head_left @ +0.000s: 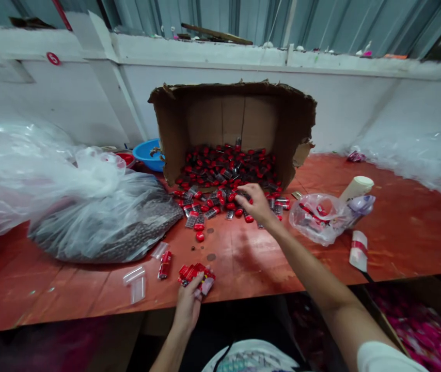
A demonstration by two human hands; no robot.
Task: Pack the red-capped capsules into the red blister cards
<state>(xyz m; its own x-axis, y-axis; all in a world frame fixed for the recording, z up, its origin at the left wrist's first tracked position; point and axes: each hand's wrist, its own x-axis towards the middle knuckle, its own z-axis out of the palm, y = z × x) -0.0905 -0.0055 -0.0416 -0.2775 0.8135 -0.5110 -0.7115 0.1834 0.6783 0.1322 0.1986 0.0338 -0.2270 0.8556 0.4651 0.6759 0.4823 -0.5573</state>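
My left hand [190, 305] is closed around a bunch of red printed wrappers [196, 273] at the table's front edge. My right hand [258, 205] reaches over a heap of small clear containers with red lids [220, 199], its thumb and forefinger slightly apart; whether its fingertips touch one is hard to make out. The heap spills from a torn cardboard box [298, 111] lying on its side, which holds many more. One red-lidded piece [200, 236] lies in front of the heap. Left of my left hand are a red roll [164, 265] and clear plastic sleeves [137, 288].
A plastic bag of dark dotted pieces [120, 222] bulks on the left. Behind it sits a blue bowl [148, 155]. To the right are a small clear bag [317, 219], a pale cylinder [358, 187] and a white-and-red object [359, 250]. Pink packets [425, 325] fill a box below.
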